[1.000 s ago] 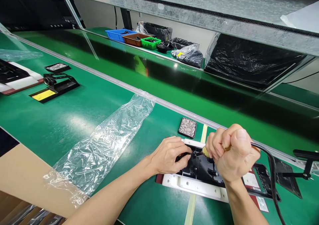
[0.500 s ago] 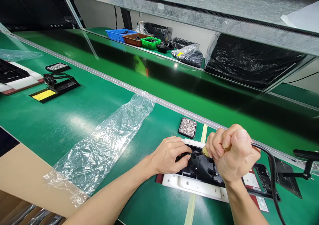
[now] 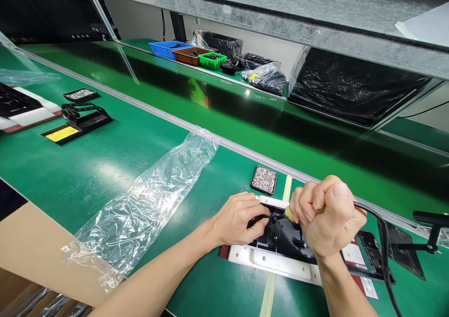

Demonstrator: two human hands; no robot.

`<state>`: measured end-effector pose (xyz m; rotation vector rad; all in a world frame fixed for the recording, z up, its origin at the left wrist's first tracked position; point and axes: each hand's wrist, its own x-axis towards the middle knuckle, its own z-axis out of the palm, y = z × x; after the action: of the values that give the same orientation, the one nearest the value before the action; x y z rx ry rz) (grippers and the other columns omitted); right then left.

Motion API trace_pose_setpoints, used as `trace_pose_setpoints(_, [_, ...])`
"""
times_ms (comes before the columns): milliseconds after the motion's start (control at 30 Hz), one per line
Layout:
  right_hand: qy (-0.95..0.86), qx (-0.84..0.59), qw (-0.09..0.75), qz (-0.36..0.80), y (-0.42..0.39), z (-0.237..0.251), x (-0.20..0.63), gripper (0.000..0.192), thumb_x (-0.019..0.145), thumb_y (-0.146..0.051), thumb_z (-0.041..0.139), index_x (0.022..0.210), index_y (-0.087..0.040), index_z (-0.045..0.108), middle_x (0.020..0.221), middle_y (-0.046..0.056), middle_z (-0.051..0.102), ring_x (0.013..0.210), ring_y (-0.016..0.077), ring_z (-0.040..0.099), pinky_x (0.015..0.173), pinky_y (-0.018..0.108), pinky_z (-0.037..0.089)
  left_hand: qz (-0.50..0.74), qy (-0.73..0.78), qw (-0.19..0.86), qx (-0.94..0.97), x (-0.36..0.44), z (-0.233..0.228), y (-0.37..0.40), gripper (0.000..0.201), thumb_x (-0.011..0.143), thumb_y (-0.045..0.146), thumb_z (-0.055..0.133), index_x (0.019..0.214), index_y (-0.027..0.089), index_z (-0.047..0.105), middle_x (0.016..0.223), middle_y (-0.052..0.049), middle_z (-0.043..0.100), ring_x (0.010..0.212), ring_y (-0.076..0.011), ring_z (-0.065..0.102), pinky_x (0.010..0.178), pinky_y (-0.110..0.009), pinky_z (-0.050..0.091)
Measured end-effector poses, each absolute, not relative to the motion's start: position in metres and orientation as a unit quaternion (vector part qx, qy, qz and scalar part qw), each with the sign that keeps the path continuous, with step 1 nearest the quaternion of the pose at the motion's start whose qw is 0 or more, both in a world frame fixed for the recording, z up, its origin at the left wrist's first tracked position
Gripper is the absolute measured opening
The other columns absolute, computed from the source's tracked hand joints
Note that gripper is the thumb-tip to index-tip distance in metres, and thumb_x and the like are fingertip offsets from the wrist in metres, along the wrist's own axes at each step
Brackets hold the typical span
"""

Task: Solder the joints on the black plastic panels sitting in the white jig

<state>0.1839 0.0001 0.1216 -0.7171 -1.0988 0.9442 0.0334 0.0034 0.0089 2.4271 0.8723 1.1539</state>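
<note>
Near the worktop's (image 3: 105, 176) right front edge, the left hand (image 3: 238, 221) pins the black part (image 3: 286, 237) steady while the right hand (image 3: 328, 219) fists a corded tool (image 3: 288, 212) onto it.

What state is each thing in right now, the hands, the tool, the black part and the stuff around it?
Left hand: fingertips pressed on the black part.
Right hand: fisted around a corded tool.
Corded tool: gripped, tip down at the black part.
Black part: lying flat on the white fixture.
Screw tray: full.
Plastic bag: empty, flat, crumpled.
</note>
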Motion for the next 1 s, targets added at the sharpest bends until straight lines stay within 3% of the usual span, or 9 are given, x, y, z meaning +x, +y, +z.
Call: trace_pose_setpoints(1000, [-0.49,-0.316,0.693,0.424,0.0001,0.1223,0.1834,0.043,0.093,-0.033,0.061,0.057,-0.019,0.041,0.043,-0.006,0.035,0.034,0.0063,0.029,0.032,0.019,0.025,0.407,0.303,0.162,0.847,0.0333,0.0088,0.0034,0.019,0.096,0.025,0.054,0.098,0.016,0.071,0.078,-0.003,0.071,0.07,-0.0186,0.059,0.067,-0.035,0.042])
